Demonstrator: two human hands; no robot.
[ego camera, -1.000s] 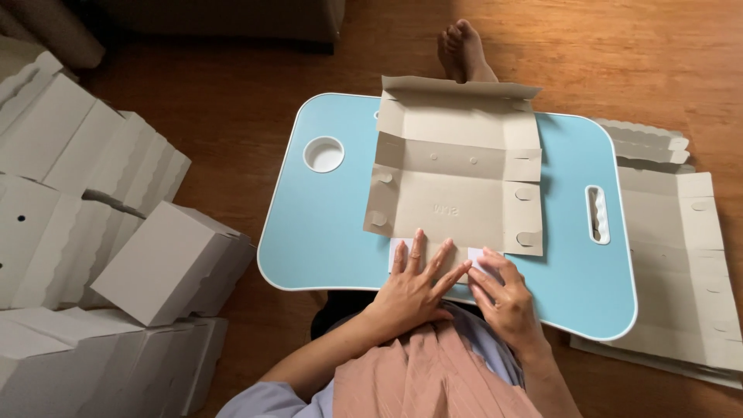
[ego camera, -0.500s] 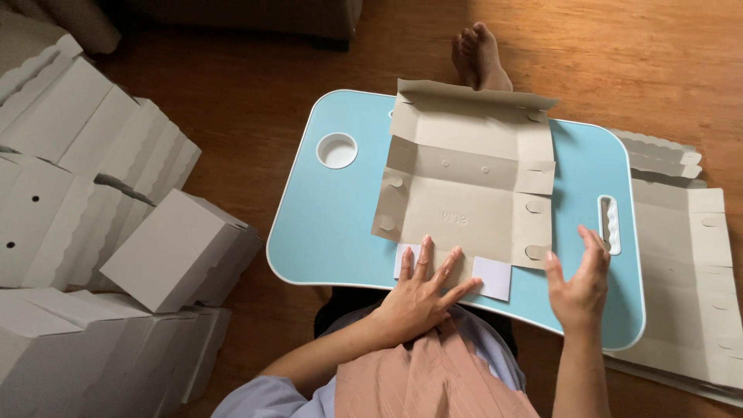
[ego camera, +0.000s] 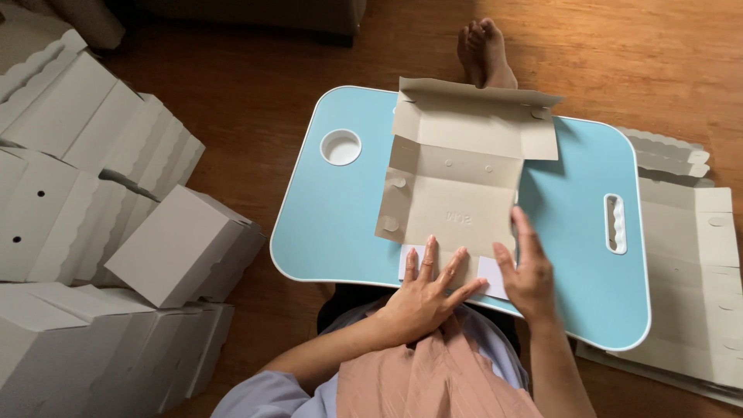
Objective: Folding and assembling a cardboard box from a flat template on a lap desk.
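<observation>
Head view looks down on a pale blue lap table (ego camera: 333, 224) in the middle of the frame, with an unfolded cardboard box blank (ego camera: 457, 186) lying on it. The blank's long axis runs from the lower centre of the frame up toward the top, where its far flap stands partly raised near a bare foot (ego camera: 485, 50).

Left hand (ego camera: 424, 288) lies flat, fingers spread and released, pressing the blank's near flap at the table's lower edge. Right hand (ego camera: 529, 269) stands on edge just right of it, fingers straight and together, not clenched and grasping nothing; its fingertips touch the blank's right side where the side flap begins. So the blank lies up-frame and left of the right hand's fingers, and directly up-frame of the left hand. Both hands sit at the near end, the right one closer to the unfolded side flap.

Folded white boxes (ego camera: 101, 201) are piled at the left of the frame. More flat blanks (ego camera: 689, 263) are stacked on the wooden floor at the right, partly under the table's edge.
</observation>
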